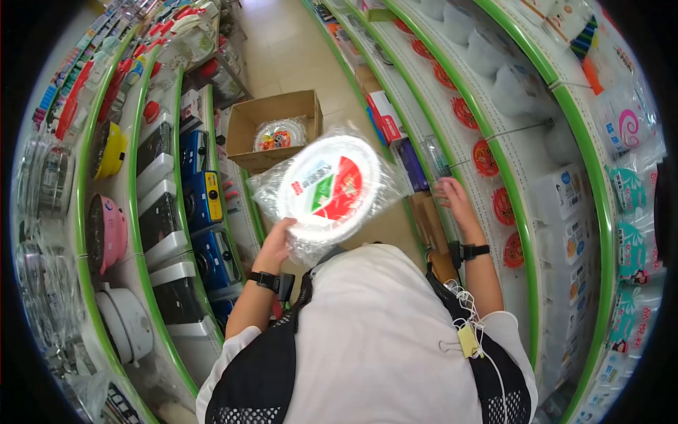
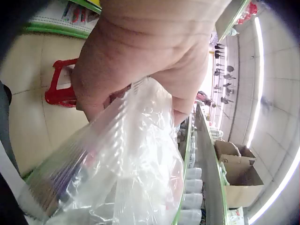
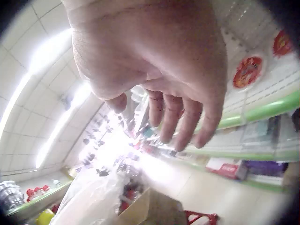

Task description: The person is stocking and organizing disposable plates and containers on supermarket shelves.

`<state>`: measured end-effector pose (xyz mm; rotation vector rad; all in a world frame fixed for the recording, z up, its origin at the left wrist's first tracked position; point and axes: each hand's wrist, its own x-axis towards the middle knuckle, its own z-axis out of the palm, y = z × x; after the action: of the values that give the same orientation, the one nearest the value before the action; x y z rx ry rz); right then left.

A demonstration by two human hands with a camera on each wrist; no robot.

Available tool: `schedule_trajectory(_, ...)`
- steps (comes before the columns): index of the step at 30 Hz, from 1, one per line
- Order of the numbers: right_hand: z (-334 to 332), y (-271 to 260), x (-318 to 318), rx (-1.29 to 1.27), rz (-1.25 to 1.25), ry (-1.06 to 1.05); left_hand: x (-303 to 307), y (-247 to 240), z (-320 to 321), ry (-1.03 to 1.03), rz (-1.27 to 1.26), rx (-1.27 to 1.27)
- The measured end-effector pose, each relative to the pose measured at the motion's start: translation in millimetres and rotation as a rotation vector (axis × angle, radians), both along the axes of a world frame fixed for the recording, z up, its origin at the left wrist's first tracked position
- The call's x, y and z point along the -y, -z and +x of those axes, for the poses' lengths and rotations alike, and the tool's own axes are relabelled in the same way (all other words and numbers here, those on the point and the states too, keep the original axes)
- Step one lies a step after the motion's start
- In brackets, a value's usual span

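Note:
A pack of white disposable plates point(image 1: 328, 187) in clear crinkled plastic, with a red and green label, is tilted up in front of the person in the head view. My left hand point(image 1: 275, 244) pinches its lower left edge. From the left wrist, the wrapping hangs below the hand point(image 2: 145, 51), and part of the grip lies behind the palm. My right hand point(image 1: 455, 201) is held away from the pack, beside the right shelf, with relaxed fingers and nothing in them. In the right wrist view these fingers point(image 3: 183, 122) hang slightly bent.
An open cardboard box point(image 1: 261, 161) stands ahead in the aisle, with a similar plate pack point(image 1: 280, 134) inside. Left shelves carry a pink pot point(image 1: 113, 226) and blue stove boxes point(image 1: 205, 194). Red-labelled packs point(image 1: 487, 157) line the right shelf. A red stool point(image 2: 61, 84) shows in the left wrist view.

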<state>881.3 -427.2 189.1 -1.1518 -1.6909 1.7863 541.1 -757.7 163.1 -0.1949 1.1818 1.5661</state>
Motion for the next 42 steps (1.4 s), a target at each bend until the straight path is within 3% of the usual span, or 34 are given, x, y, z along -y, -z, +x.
schedule_trajectory(4,-85,-30,28,0.044,-0.155,-0.089,-5,-39,-24,0.170,-0.069,0.006)
schedule_trajectory(6,-119,-28,39,-0.175,-0.324,-0.254,0,-27,-46,0.180,-0.007,0.001)
schedule_trajectory(10,-156,-42,72,0.060,-0.172,-0.325,11,-24,-86,0.221,0.120,0.011)
schedule_trajectory(13,-175,-46,96,0.073,-0.134,-0.375,21,-33,-108,0.289,0.126,-0.041)
schedule_trajectory(17,-172,-39,116,0.143,-0.129,-0.269,24,-18,-130,0.386,0.142,0.013)
schedule_trajectory(19,-156,-30,122,0.101,-0.197,-0.177,21,-18,-135,0.342,0.061,0.241)
schedule_trajectory(26,-78,-25,169,0.006,-0.413,0.119,-1,18,-120,0.617,0.196,0.362)
schedule_trajectory(36,43,-16,218,-0.143,-0.467,0.397,-23,15,-23,0.835,0.247,0.268)
schedule_trajectory(42,156,-7,235,-0.254,-0.516,0.617,-20,10,78,0.890,0.218,0.173)
